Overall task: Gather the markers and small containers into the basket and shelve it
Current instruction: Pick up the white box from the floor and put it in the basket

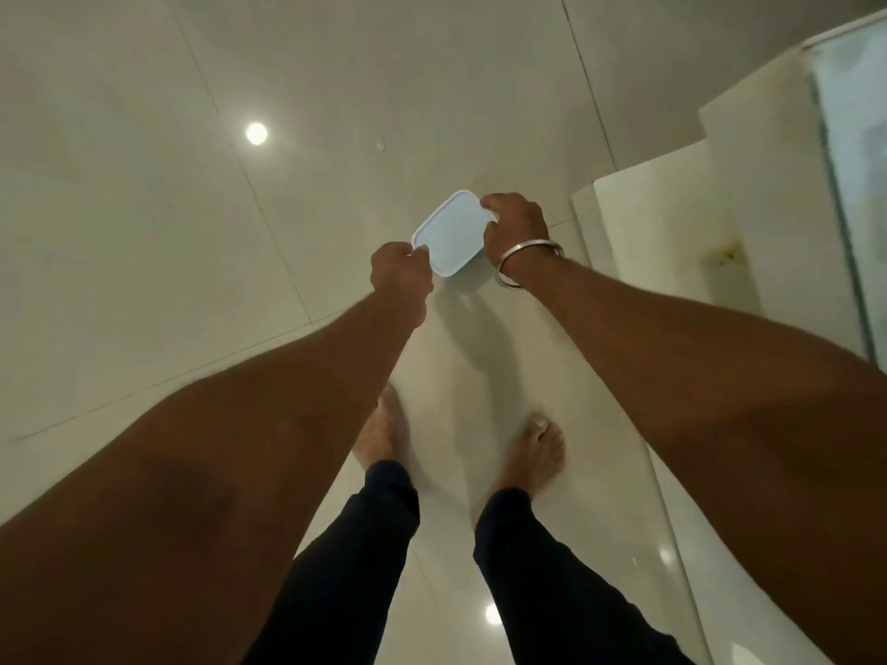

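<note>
A small square container with a pale blue lid (451, 235) is held out in front of me, above the glossy tiled floor. My left hand (401, 276) pinches its near left corner with curled fingers. My right hand (513, 225), with a metal bangle on the wrist, grips its right edge. The container's body below the lid is mostly hidden. No basket or markers are in view.
White stair steps (672, 194) rise at the right, with a glass panel (854, 160) beside them. My bare feet (537, 453) and dark trousers stand on the cream floor tiles (192, 232), which reflect ceiling lights.
</note>
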